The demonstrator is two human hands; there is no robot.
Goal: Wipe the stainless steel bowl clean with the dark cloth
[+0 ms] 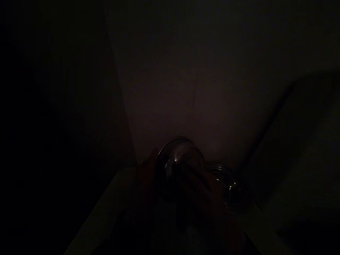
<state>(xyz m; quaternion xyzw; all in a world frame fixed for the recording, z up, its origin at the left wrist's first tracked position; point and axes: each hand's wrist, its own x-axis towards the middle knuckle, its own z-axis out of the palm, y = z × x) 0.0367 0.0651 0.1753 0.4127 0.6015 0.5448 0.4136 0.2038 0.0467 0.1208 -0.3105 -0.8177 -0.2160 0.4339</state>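
The picture is very dark. A shiny round metal bowl (170, 159) is tilted in front of me, its curved rim at the top. My left hand (145, 177) is closed on the bowl's left edge, its fingers mostly lost in shadow. Across the right side of the bowl lies my right hand (203, 189), with fingers stretched out over the shiny surface. Whether anything thin is under those fingers, I cannot make out. Just right of this hand sits a second shiny metal piece (233, 187) with several ringed edges, perhaps stacked bowls.
Beyond the bowls is a pale, flat surface (164, 92) with a thin dark mark on it. A straight edge (120, 88) runs down its left side. On the right a dark slanting edge (268, 124) borders it. The far left is black.
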